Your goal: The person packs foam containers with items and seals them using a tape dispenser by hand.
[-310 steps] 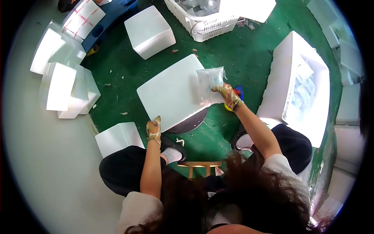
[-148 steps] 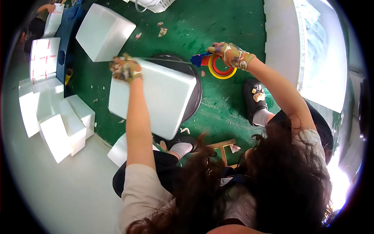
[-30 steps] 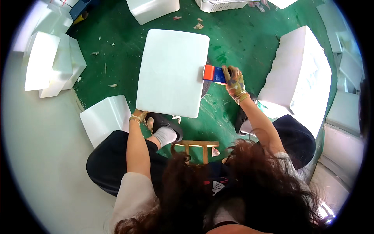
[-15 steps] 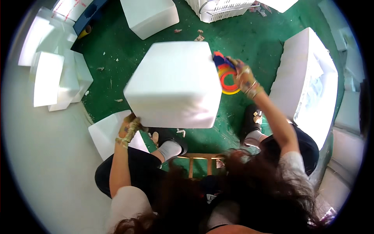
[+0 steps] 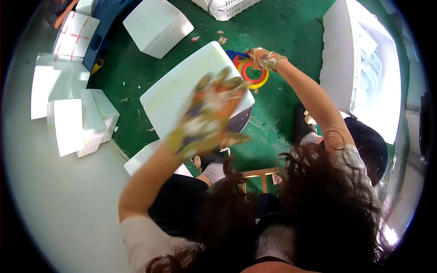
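Note:
A white foam box (image 5: 177, 88) stands in front of me, turned at an angle. My left hand (image 5: 207, 116), in a stained glove, is raised over the near right part of the box. Its fingers are spread and blurred by motion, and nothing shows in it. My right hand (image 5: 265, 60), also gloved, grips a tape dispenser (image 5: 260, 83) with a blue body and a yellow and orange roll. The dispenser is at the far right corner of the box; whether its tape touches the box I cannot tell. My left hand hides part of the box.
A dark round surface (image 5: 242, 120) shows under the box. Another white foam box (image 5: 159, 29) and a white plastic crate (image 5: 230, 10) stand farther off. A large open foam box (image 5: 339, 59) is at right; several foam pieces (image 5: 68, 125) are stacked at left. A person's arm (image 5: 63, 16) shows far left.
My left hand has left the box's lower left corner and risen over it. The box has turned and a dark round surface now shows beneath. My right hand still holds the tape dispenser.

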`<action>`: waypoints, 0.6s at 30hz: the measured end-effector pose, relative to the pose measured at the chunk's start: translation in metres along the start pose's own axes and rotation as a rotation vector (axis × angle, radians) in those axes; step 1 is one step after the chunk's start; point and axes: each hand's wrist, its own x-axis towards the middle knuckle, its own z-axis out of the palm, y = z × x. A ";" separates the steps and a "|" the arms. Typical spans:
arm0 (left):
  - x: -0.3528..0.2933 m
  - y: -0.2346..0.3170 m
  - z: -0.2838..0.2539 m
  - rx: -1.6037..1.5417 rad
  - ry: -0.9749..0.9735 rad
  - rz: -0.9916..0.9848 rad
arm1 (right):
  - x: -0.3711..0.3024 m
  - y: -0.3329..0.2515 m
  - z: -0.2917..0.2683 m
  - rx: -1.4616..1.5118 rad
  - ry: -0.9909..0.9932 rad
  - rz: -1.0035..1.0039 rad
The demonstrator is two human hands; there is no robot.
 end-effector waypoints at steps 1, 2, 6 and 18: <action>0.013 0.001 0.019 0.169 0.016 0.090 | 0.020 0.002 0.007 -0.036 -0.056 -0.073; 0.038 -0.003 0.018 0.298 -0.319 0.231 | 0.028 0.003 0.002 -0.086 -0.092 -0.123; 0.059 -0.018 0.013 0.203 -0.189 0.328 | 0.013 -0.009 -0.003 -0.295 -0.065 -0.240; 0.109 -0.116 0.009 0.427 -0.105 -0.503 | -0.071 0.068 0.000 -0.271 -0.094 -0.413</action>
